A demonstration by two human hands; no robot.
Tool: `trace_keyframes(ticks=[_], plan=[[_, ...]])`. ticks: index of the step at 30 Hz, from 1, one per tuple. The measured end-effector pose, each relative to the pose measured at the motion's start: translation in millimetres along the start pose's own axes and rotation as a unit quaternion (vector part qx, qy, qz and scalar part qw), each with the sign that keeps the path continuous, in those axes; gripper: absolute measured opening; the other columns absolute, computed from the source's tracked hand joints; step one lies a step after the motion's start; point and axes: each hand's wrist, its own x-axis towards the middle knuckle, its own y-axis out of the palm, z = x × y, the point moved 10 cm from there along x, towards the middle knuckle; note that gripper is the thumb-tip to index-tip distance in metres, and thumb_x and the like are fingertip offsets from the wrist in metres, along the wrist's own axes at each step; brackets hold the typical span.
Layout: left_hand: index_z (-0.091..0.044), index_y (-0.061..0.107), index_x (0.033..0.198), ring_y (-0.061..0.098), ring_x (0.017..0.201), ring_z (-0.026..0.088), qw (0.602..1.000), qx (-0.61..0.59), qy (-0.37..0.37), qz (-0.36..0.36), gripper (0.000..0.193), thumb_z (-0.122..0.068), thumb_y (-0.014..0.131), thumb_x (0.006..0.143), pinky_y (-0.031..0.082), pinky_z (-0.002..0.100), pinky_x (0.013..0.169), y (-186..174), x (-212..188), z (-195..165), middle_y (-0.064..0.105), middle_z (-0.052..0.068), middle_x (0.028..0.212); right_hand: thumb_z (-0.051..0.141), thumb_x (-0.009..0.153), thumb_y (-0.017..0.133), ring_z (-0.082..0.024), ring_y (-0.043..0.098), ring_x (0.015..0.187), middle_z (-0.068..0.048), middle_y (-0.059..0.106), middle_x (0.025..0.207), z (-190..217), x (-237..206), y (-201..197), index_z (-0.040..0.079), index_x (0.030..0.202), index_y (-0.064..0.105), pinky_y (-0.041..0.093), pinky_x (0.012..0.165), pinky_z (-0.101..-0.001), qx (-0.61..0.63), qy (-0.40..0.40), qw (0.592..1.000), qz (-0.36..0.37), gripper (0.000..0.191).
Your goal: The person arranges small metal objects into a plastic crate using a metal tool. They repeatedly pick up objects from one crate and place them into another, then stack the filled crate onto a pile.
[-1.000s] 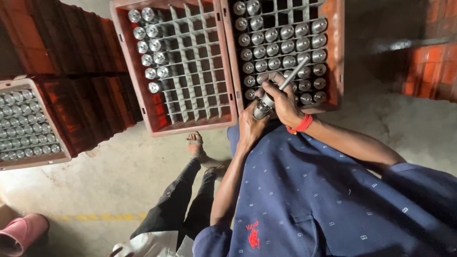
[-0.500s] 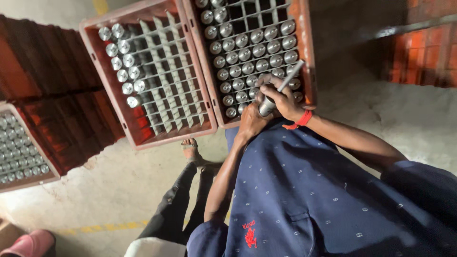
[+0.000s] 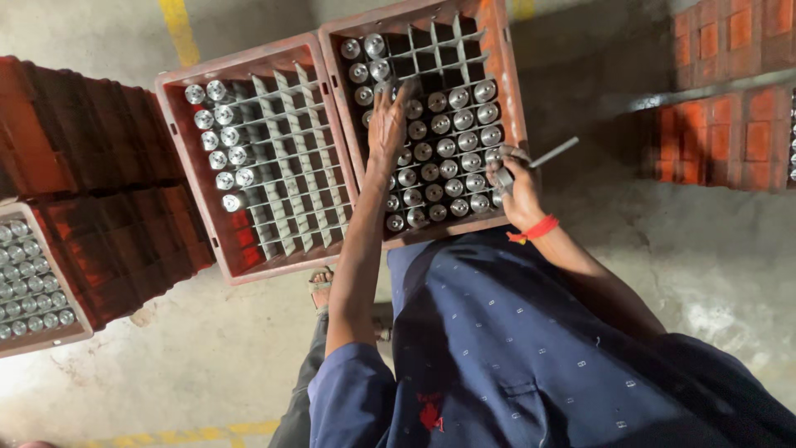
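Observation:
Two red plastic crates with grey dividers sit side by side before me. The right crate holds many capped bottles; its top cells are partly bare. My left hand reaches flat over the bottles in that crate, fingers stretched out, touching the caps near the upper left. At the right edge of the crate my right hand, a red band at its wrist, grips a grey metal rod tool that sticks out to the right. The left crate has a column of bottles along its left side.
Stacks of red crates stand at the left, one crate full of capped bottles. More red crates stand at the right. A sandalled foot shows below the crates on the concrete floor, which has yellow lines.
My left hand left my right hand and reached up over the bottles. My right hand moved with the rod to the crate's right edge. The view shifted, so the crates appear lower.

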Motion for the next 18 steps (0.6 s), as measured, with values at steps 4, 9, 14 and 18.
trace_keyframes(ticks=[4, 9, 14, 18], plan=[[-0.009, 0.059, 0.140, 0.065, 0.112, 0.043, 0.979, -0.131, -0.147, 0.045, 0.058, -0.001, 0.070, 0.083, 0.057, 0.048, 0.086, -5, -45, 30, 0.060, 0.027, 0.133, 0.003, 0.100, 0.055, -0.020, 0.068, 0.082, -0.006, 0.066, 0.094, -24, -7, -24, 0.008, 0.113, 0.059, 0.058, 0.077, -0.0360, -0.024, 0.042, 0.998, -0.031, 0.015], [-0.017, 0.064, 0.132, 0.062, 0.121, 0.038, 0.971, -0.028, -0.217, -0.091, 0.052, -0.003, 0.072, 0.082, 0.048, 0.052, 0.108, -96, -149, 101, 0.070, 0.015, 0.124, 0.008, 0.107, 0.053, -0.021, 0.069, 0.090, -0.010, 0.067, 0.098, -29, -12, -49, 0.004, 0.113, 0.060, 0.059, 0.088, -0.0362, 0.020, 0.091, 0.995, -0.022, 0.010], [-0.011, 0.063, 0.138, 0.037, 0.139, 0.051, 0.912, 0.209, -0.309, -0.170, 0.050, -0.020, 0.075, 0.090, 0.034, 0.060, 0.108, -195, -233, 217, 0.044, 0.030, 0.147, 0.004, 0.106, 0.055, -0.019, 0.067, 0.087, -0.007, 0.064, 0.094, -23, -18, -38, 0.006, 0.117, 0.060, 0.058, 0.082, -0.0369, -0.046, 0.039, 0.998, 0.016, 0.013], [-0.015, 0.068, 0.129, 0.036, 0.148, 0.044, 0.921, 0.225, -0.300, -0.106, 0.040, -0.024, 0.076, 0.091, 0.034, 0.059, 0.114, -198, -222, 245, 0.044, 0.025, 0.156, 0.003, 0.104, 0.058, -0.021, 0.068, 0.085, -0.008, 0.065, 0.095, -50, -11, -10, 0.005, 0.116, 0.061, 0.057, 0.079, -0.0372, -0.075, 0.051, 0.996, 0.025, 0.012]])
